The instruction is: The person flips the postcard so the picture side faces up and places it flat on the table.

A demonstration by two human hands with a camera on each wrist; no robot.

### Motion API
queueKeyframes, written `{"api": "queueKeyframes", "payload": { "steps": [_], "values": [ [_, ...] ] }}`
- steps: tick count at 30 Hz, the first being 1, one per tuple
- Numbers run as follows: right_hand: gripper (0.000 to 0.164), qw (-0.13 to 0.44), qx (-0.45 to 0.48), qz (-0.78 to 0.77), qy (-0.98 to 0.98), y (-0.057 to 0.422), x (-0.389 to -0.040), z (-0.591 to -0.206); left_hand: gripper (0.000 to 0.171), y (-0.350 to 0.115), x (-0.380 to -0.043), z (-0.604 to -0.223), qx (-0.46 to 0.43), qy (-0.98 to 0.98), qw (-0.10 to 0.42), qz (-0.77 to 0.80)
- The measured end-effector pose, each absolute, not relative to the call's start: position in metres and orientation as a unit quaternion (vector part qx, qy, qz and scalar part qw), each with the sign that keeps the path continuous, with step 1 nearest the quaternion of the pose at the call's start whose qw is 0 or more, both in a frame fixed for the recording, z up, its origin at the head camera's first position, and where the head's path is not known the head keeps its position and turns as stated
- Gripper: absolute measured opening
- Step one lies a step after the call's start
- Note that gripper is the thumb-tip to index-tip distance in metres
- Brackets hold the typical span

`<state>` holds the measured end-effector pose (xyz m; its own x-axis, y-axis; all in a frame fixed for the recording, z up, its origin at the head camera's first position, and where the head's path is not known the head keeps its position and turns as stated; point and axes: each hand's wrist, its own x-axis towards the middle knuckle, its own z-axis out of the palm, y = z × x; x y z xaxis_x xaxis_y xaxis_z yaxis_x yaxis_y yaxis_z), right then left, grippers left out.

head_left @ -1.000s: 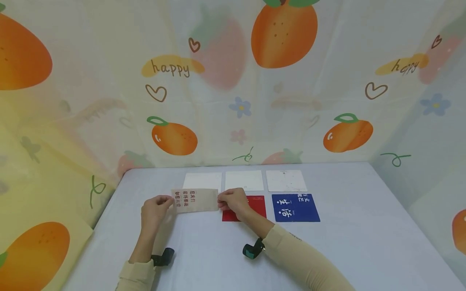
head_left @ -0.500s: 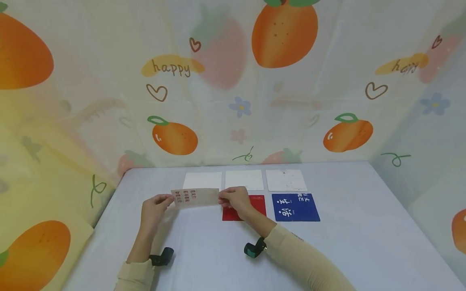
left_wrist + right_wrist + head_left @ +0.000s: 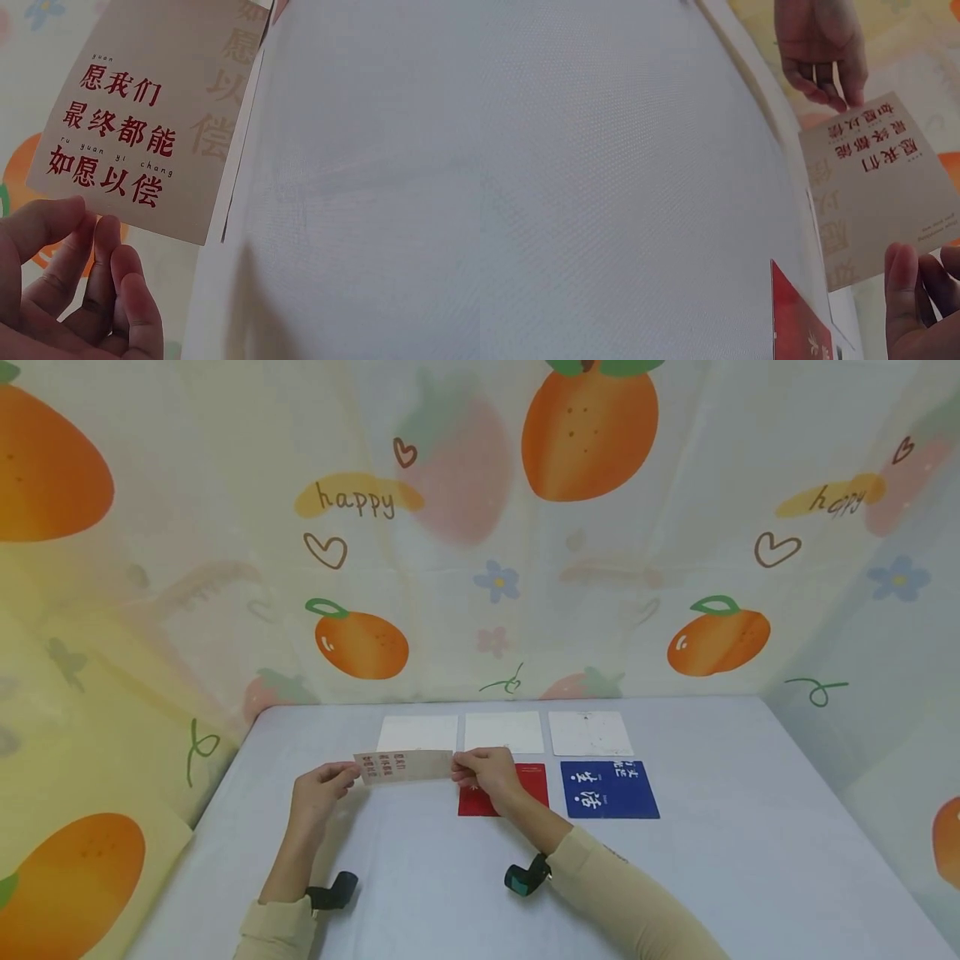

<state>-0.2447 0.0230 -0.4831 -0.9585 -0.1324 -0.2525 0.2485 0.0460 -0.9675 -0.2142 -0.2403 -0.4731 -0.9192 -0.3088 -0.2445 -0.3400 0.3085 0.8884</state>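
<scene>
A beige card with dark red Chinese characters is held up off the table, tilted, between both hands. My left hand pinches its left end between thumb and fingers; the left wrist view shows the thumb on the printed face of the card. The opposite end is pinched by my right hand, which hangs over a red card and hides part of it. In the right wrist view both hands grip the beige card at opposite edges.
Right of the red card lies a blue card with white characters. Behind is a row of white cards: a left one, a middle one and a right one. A fruit-patterned curtain surrounds the white table.
The beige card has tilted, so its face looks narrower in the head view than a second ago. Both hands keep their pinch and have barely moved.
</scene>
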Motion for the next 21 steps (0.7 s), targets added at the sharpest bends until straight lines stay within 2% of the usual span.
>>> {"api": "queueKeyframes", "payload": {
  "steps": [21],
  "values": [
    [0.029, 0.16, 0.055, -0.699, 0.695, 0.0202, -0.2466, -0.4903, 0.042, -0.2428, -0.2146, -0.4817, -0.213, 0.785, 0.024, 0.581]
  ]
}}
